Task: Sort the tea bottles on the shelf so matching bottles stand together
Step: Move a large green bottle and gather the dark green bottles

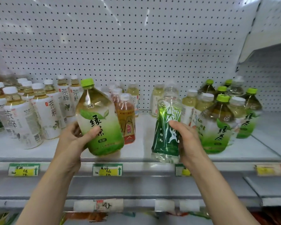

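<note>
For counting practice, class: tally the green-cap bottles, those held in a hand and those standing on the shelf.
Held green-cap bottle: 1
Standing green-cap bottles: 5
Total: 6

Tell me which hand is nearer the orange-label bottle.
Left. The left hand, gripping a green tea bottle, is just left of the orange-label bottle; the right hand is farther right.

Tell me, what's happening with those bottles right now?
Left hand grips green-cap tea bottle, tilted. Right hand grips dark-green bamboo-label bottle. Matching green-caps stand right.
</note>
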The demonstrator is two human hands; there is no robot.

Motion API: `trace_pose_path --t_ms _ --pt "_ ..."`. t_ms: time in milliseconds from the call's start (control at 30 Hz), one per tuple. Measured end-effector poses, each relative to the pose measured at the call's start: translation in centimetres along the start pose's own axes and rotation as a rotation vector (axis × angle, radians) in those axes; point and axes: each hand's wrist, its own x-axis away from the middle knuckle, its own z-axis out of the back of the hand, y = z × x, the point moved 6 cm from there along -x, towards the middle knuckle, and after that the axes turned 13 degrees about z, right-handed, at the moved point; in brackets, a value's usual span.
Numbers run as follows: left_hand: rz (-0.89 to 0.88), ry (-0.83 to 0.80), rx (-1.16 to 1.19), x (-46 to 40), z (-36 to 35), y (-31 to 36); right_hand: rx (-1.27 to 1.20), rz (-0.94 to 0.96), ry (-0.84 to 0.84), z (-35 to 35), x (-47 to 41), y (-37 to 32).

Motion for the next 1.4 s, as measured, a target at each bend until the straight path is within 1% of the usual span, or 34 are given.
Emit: trace_pose_path --t_ms 133,267,367,433,567,733,800,867,1000,1067,1200,1400 --pt "0.072 -0.134 -0.01 0.8 -4.4 0.6 0.012 0.018 0.064 1.8 1.8 -1.4" --pt "0.161 -0.286 -0.012 1.5 -9.3 -0.4 0.031 0.061 0.136 4.2 3.9 -3.4" --pt "0.182 -0.4 -0.03 2.2 -13.3 -1.6 0.108 0.094 0.214 6.9 5.5 -4.7" --pt "0.183 -0.459 -0.054 2.8 -15.8 -2.4 0.119 0.136 0.252 8.9 6.8 -5.5" --pt "0.166 -0.538 -0.12 4.3 -21.7 -4.3 0.047 0.19 0.342 13.7 9.5 -7.0" --pt "0.126 -0.621 -0.175 6.1 -31.2 -6.3 0.057 0.225 0.463 20.2 10.4 -9.9" --pt "0.098 -0.601 -0.203 6.3 -35.3 -7.1 0.064 0.235 0.478 22.5 10.1 -11.4" --pt "0.066 -0.563 -0.248 6.2 -39.1 -8.1 0.069 0.244 0.458 24.8 9.8 -12.6" --pt "0.004 -0.438 -0.343 5.1 -44.9 -10.3 0.064 0.255 0.399 29.0 9.0 -14.7" --pt "-0.024 -0.363 -0.387 4.6 -46.5 -11.2 0.059 0.256 0.373 30.6 8.4 -15.5" --pt "-0.038 -0.255 -0.388 4.6 -48.4 -12.6 0.043 0.248 0.329 32.9 6.4 -16.2" --pt "-0.009 -0.166 -0.369 5.9 -49.6 -13.5 0.049 0.251 0.201 34.1 3.6 -16.3"
